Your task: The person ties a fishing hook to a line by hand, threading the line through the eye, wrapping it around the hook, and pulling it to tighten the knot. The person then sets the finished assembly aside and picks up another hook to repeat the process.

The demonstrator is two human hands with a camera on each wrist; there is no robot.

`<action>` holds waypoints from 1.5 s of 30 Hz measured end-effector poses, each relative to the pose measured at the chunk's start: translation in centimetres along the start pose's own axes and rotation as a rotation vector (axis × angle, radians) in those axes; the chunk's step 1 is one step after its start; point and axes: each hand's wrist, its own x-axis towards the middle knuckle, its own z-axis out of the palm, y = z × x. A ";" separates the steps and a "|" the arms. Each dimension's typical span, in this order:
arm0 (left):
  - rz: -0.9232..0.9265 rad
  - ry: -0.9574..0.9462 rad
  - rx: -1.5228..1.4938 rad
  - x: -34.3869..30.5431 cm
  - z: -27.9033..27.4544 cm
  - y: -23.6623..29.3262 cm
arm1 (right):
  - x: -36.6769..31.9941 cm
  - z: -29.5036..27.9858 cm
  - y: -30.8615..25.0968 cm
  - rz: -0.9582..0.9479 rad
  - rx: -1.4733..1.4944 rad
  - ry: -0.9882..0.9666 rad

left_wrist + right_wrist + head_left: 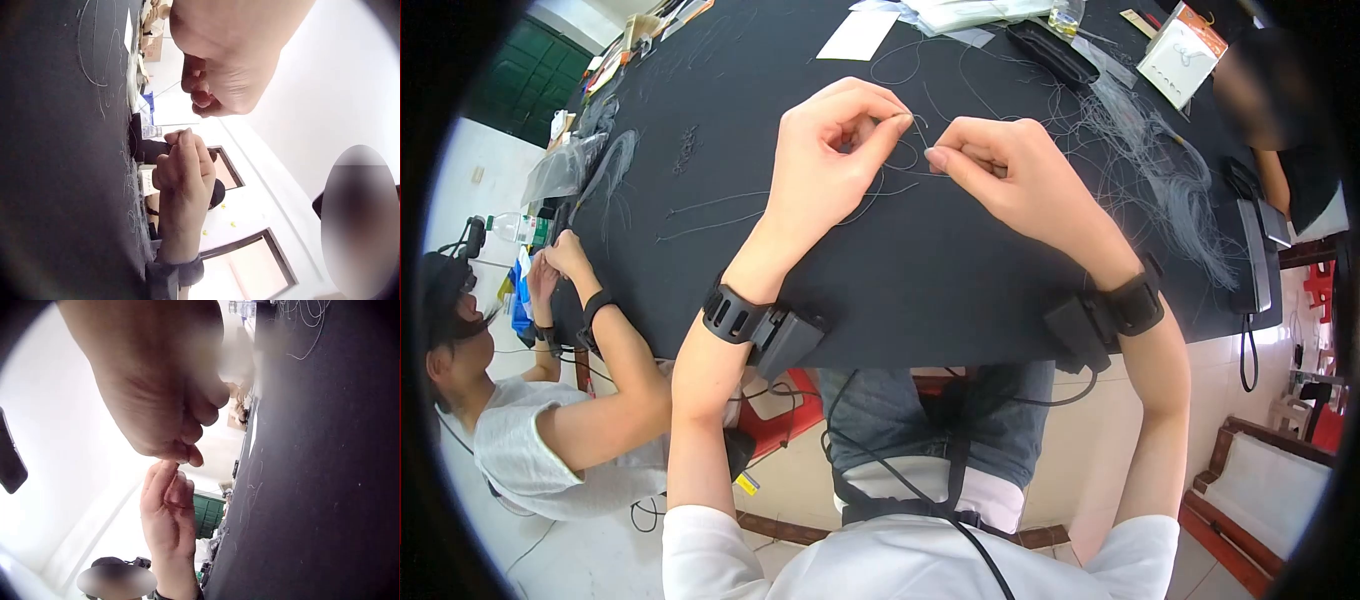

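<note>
Both hands are raised over the black table, close together, with fingertips a short way apart. My left hand (825,150) pinches a thin line (924,133) between thumb and forefinger. On the other side, my right hand (1025,180) pinches the same thin line, thumb against forefinger. A short stretch of it shows between the fingertips, and loose loops hang below or lie behind. Seen from the left wrist, the right hand (184,194) has its thumb and forefinger tips together. In the right wrist view the left hand (169,519) sits just beyond the right fingers, partly overlapped by them.
Cut grey strands (730,207) lie left of the hands. A tangled bundle of clear line (1165,180) spreads at the right, near a black pouch (1052,55) and a white box (1182,58). Papers (858,35) lie at the back. Another person (560,400) works at the left.
</note>
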 end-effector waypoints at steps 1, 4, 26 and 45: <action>0.052 -0.009 0.074 0.0 0.0 -0.2 | 0.0 -0.1 -0.1 0.010 0.013 -0.022; 0.102 -0.084 0.227 0.0 0.1 0.3 | -0.1 0.0 -0.1 0.011 0.176 0.027; 0.049 -0.071 -0.019 -0.8 0.4 2.4 | 0.0 1.0 1.0 0.024 0.068 0.139; 0.319 -0.107 0.272 -0.3 0.5 1.1 | -0.6 -0.8 -1.6 -0.041 0.108 0.144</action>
